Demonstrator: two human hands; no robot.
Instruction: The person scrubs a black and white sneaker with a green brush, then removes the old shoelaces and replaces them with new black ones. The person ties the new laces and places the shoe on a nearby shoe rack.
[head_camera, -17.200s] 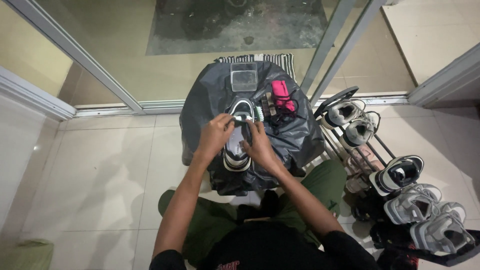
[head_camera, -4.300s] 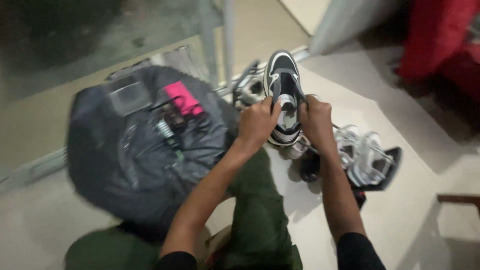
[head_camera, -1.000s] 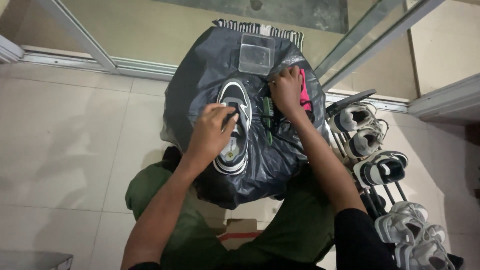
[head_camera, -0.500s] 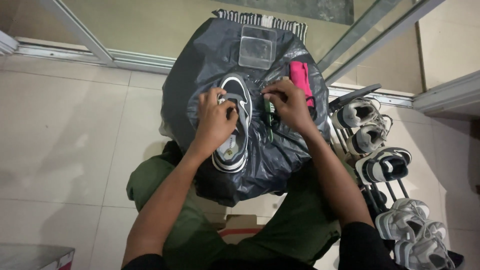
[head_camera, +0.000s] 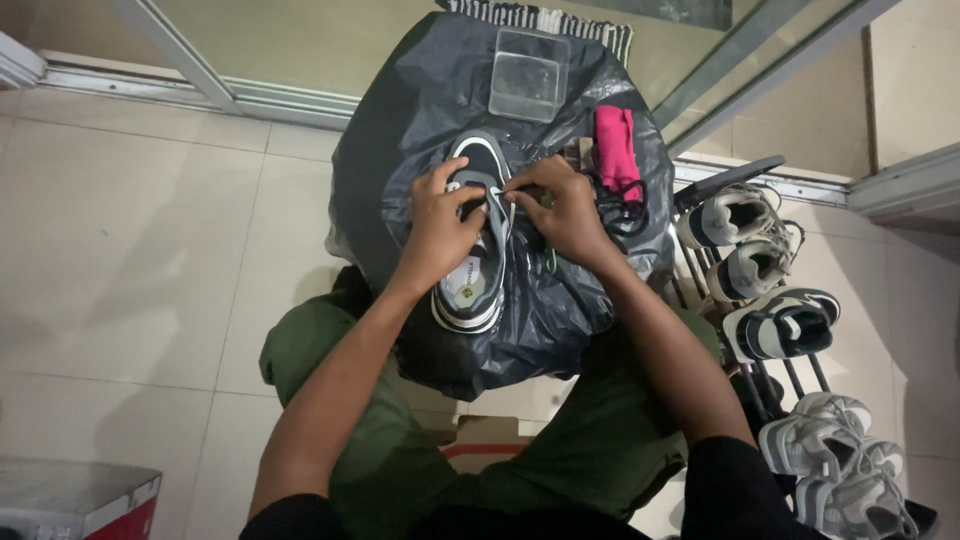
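Black and white, with a thick pale sole and a white insole, the sneaker (head_camera: 478, 240) is lying toe-away on a crinkled, glossy black plastic bag (head_camera: 400, 130) spread over the person's lap. The left hand (head_camera: 440, 225) is curling over the shoe's upper, fingers closing on it, while the right hand (head_camera: 565, 210) is pinching the lace at the tongue. A clear plastic box (head_camera: 527, 75) and a folded pink cloth (head_camera: 617, 150) are resting further back on the bag.

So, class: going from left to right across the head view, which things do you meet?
Red-sided box → left hand → sneaker → right hand → pink cloth → shoes on the rack.
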